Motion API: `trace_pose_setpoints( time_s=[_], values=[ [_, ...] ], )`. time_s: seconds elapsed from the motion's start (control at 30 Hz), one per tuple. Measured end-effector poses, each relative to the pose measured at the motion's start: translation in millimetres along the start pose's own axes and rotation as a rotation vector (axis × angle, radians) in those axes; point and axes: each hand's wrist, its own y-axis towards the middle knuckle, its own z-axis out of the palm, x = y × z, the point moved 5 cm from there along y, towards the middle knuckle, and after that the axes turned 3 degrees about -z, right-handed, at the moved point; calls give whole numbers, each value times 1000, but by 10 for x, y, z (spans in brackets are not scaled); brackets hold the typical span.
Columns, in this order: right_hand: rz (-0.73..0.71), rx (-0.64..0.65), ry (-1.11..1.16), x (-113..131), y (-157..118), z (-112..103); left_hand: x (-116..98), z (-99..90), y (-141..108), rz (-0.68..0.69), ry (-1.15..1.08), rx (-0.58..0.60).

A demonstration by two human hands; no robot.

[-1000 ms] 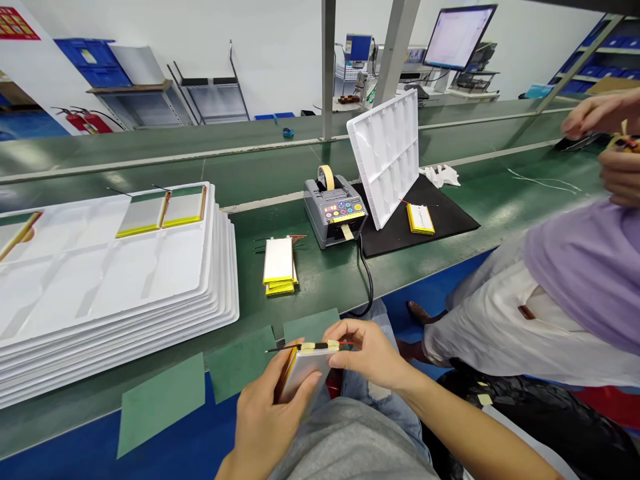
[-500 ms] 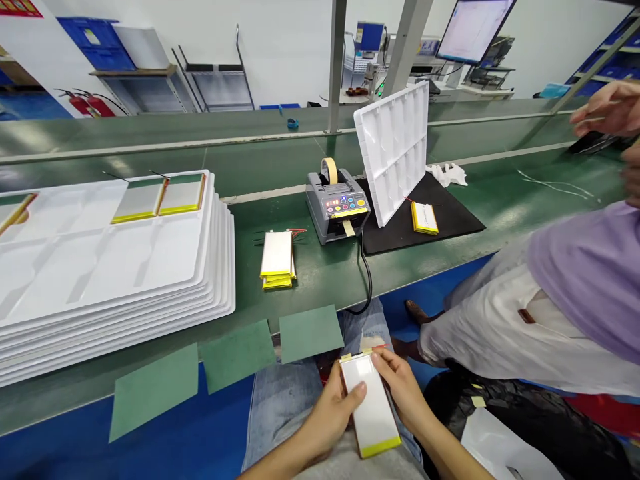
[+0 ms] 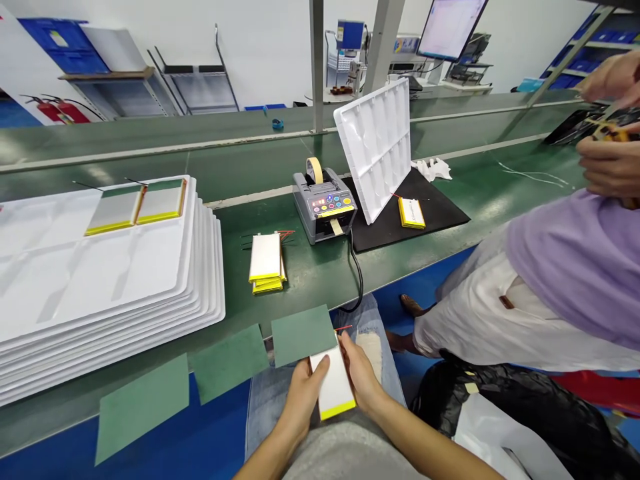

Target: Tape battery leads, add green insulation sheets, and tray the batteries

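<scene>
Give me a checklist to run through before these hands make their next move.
1. Flat pack held by left hand and right hand: ok.
2. Red wire sticking out past the fingers: ok.
3. Pack's top end fully visible: not ok, green sheet overlaps it.
4. Tape strip out of dispenser: ok.
5. Stacked packs lined up: not ok, askew.
6. Pack's underside: cannot tell, hidden.

A white wall (image 3: 270, 53) rises behind a long green workbench (image 3: 235, 267) set over a blue floor (image 3: 165, 427), with fire extinguishers (image 3: 65, 110) and blue bins (image 3: 65, 43) at left, gray metal posts (image 3: 318, 67) at center, a lit monitor (image 3: 450, 27) beyond, and blue-stocked shelves (image 3: 593, 47) at far right.
</scene>
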Motion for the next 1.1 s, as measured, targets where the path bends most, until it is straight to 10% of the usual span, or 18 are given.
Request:
trace_pose_setpoints(
  time_s=[0.87,1.1],
  values=[
    [-157,45,-253,205,-87,129,-179,60,-181,-11,23,-117],
    [-355,316,-329,679,-540,250,-623,134,-583,283,362,187]
  ],
)
